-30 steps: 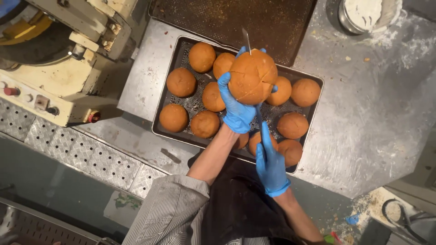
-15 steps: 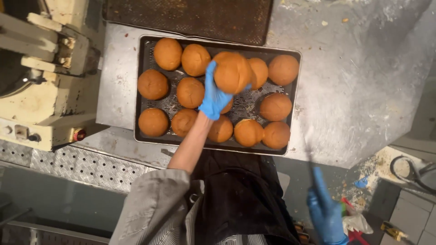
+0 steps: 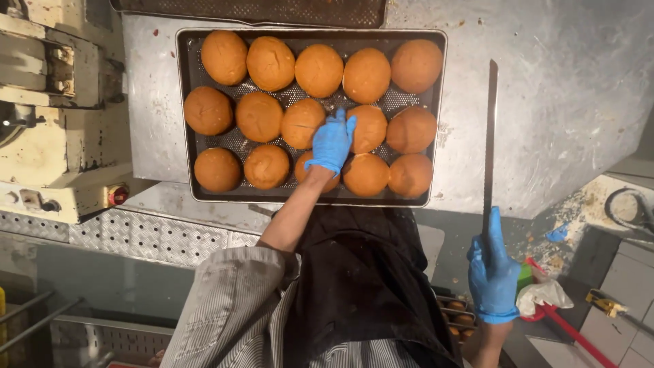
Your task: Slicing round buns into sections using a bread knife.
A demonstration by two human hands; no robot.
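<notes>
steel table (image 3: 558,123), one tray (image 3: 182,102), fourteen buns (image 3: 271,63)

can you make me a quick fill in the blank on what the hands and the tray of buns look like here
1. The right hand holds a long serrated ____ with its blade pointing up.
2. The left hand rests on the buns in the ____ row of the tray.
3. Both hands wear gloves coloured ____.
4. The top row of the tray holds ____ buns.

Missing words: knife; middle; blue; five
</notes>
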